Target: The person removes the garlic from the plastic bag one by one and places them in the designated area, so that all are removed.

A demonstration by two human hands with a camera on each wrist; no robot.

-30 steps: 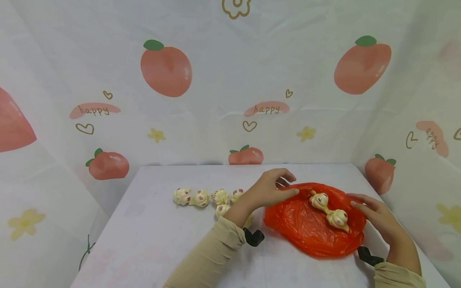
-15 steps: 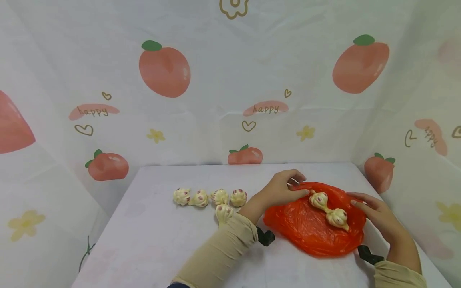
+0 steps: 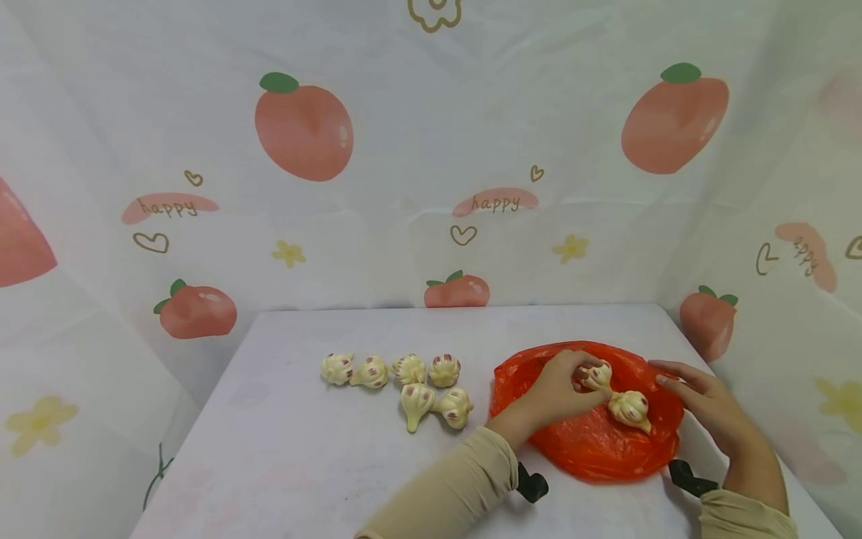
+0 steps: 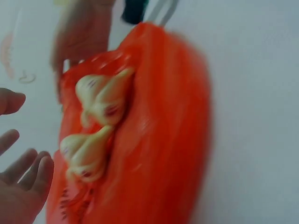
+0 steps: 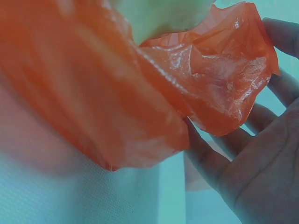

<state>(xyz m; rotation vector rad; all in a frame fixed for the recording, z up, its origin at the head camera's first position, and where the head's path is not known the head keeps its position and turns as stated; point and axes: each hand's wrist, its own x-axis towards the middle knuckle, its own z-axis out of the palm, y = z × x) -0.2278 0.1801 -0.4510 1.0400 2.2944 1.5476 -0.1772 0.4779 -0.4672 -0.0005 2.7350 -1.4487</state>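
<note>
A red plastic bag [image 3: 586,449] lies with its mouth spread on the right of the table. Inside are two garlic bulbs, one farther back [image 3: 598,376] and one nearer [image 3: 629,409]. My left hand [image 3: 555,389] reaches over the bag, its thumb and fingers parted around the farther bulb in the head view. In the left wrist view a gap shows between those spread fingers [image 4: 28,175] and the bulbs [image 4: 86,156]. My right hand [image 3: 714,408] supports the bag's right edge, with fairly straight fingers touching the red plastic [image 5: 219,88].
Several more garlic bulbs lie left of the bag: a back row with a bulb [image 3: 409,369] among it, and two in front, one with its stem toward me [image 3: 417,404]. A printed cloth [image 3: 377,247] hangs behind the table [image 3: 289,449].
My left hand has moved right and toward me from the bag's far left rim to over the garlic inside. Its arm has uncovered the front bulbs. My right hand stays at the rim.
</note>
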